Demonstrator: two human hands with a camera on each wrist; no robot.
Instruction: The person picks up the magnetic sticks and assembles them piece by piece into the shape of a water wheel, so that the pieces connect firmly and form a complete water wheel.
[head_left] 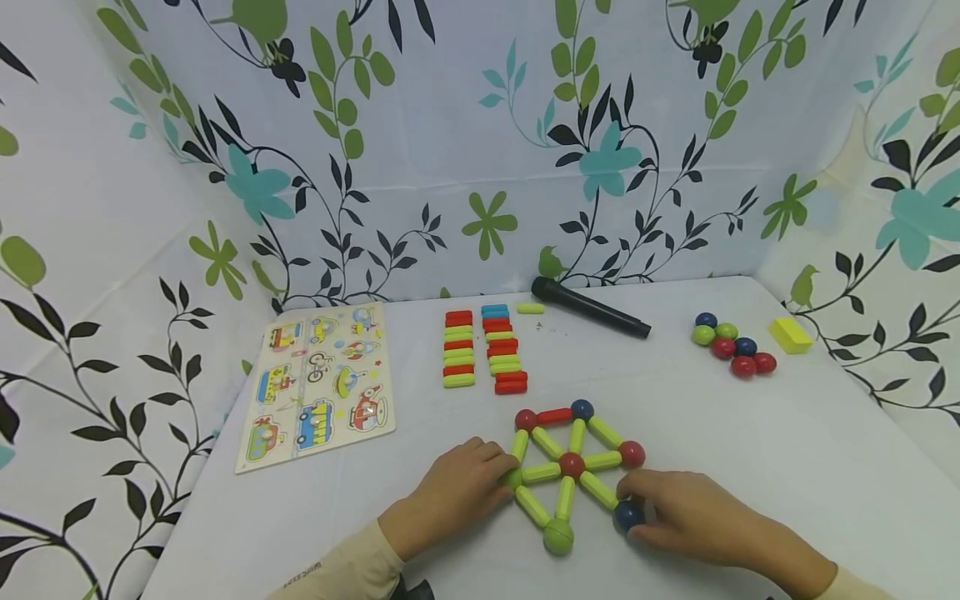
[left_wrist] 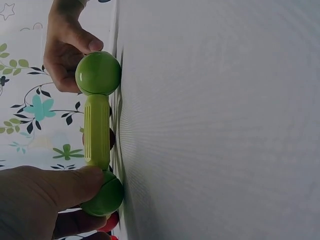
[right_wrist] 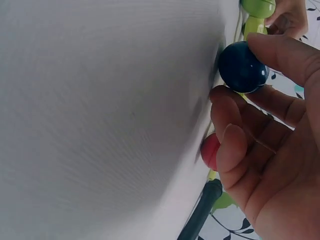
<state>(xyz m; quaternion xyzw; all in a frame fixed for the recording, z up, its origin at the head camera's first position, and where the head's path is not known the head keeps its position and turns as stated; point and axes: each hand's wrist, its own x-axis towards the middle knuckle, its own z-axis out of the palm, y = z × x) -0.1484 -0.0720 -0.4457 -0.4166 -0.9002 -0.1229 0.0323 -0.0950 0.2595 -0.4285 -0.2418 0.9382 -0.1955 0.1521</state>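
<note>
A flat wheel of balls and ridged rods lies on the white table, with spokes meeting at a red ball (head_left: 572, 465). My left hand (head_left: 467, 483) pinches the green ball (left_wrist: 104, 195) at the wheel's left between thumb and fingers. A yellow-green rod (left_wrist: 97, 131) joins that ball to another green ball (head_left: 558, 536) at the near corner. With thumb and fingers my right hand (head_left: 693, 517) holds the dark blue ball (right_wrist: 243, 67) at the near right, where a yellow-green spoke (head_left: 599, 491) ends. Beyond this hand sits a red ball (head_left: 632, 454) on the rim.
Two columns of red, blue and yellow-green rods (head_left: 459, 350) lie behind the wheel, near a black microphone-like stick (head_left: 591, 308). Several loose balls (head_left: 724, 347) and a yellow block (head_left: 790, 335) are at back right. A picture puzzle board (head_left: 318, 383) lies left.
</note>
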